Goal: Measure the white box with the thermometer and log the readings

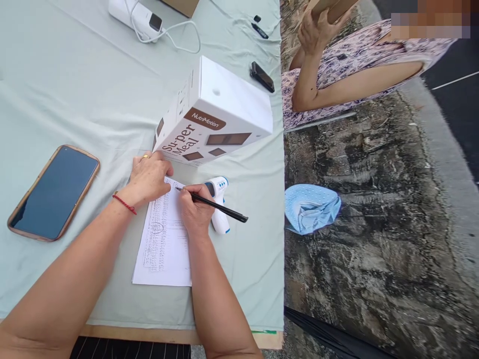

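My right hand (198,209) holds a black pen (224,208), its tip near the upper part of a sheet of paper (174,259) full of small printed or written rows. On that sheet a circle is drawn in ink. My left hand (147,177) lies at the paper's top left corner, fingers apart, its fingertips by the lower edge of a white NutriMotion Super Meal box (235,97). A ring and a red string bracelet are on this hand and wrist. Just right of my right hand is a white and blue infrared thermometer (220,222), partly hidden.
A large smartphone (54,192) lies at the left on the pale green tablecloth (75,85). At the back are a white device with a cable (140,20), a black marker (259,31) and a black gadget (262,77). Beyond the table's right edge: a person's arm (355,87) and a blue cap-like item (312,208).
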Available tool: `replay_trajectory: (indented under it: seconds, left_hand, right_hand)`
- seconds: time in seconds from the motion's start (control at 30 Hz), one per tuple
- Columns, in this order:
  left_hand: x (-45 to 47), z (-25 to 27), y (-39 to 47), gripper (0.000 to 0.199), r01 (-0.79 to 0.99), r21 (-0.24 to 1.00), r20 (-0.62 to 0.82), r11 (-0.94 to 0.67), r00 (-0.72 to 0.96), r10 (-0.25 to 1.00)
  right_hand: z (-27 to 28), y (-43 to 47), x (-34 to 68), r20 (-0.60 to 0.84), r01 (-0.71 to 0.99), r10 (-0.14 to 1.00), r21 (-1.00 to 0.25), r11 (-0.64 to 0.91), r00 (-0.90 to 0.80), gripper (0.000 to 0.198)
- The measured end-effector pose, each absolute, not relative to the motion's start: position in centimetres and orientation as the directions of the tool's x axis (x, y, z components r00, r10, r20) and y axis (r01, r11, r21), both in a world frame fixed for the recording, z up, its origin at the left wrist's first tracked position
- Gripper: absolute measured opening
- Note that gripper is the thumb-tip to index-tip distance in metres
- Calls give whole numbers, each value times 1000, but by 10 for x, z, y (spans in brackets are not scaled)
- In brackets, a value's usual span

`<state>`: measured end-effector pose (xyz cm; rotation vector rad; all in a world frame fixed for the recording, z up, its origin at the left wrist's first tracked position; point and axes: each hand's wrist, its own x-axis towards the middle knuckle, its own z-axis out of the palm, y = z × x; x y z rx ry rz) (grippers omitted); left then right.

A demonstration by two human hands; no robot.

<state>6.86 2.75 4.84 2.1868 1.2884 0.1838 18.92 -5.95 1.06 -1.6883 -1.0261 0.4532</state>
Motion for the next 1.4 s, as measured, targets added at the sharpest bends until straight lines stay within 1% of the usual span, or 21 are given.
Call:
replay_trajectory:
  seconds: [0.17,0.47,0.63,0.73,1.03,1.23,1.4]
  left_hand:
    - [69,48,28,29,757,547,-171,-358,519,837]
    - [67,50,27,29,743,569,-170,-351,525,834]
    - [67,51,27,27,738,573,-158,-357,527,835]
    - [67,50,27,27,736,571,-143,-363,525,839]
    - [68,50,27,28,744,566,-167,-356,526,834]
    - [68,49,27,28,752,555,-173,-357,523,835]
    - [68,48,28,28,753,554,-165,-355,518,839]
  right_hand:
    - [9,-60,190,178,392,811,-918,-68,558,10]
    - [10,-60,190,172,417,833,-906,-77,526,10]
    - [10,-60,190,161,404,808,-909,-103,567,12]
    - [9,-60,191,167,407,810,-909,-95,562,11]
    - [11,-60,189,175,415,820,-906,-83,545,9]
    - [10,-60,190,184,392,779,-916,-85,600,11]
    - [8,-60,192,181,406,798,-910,-86,574,11]
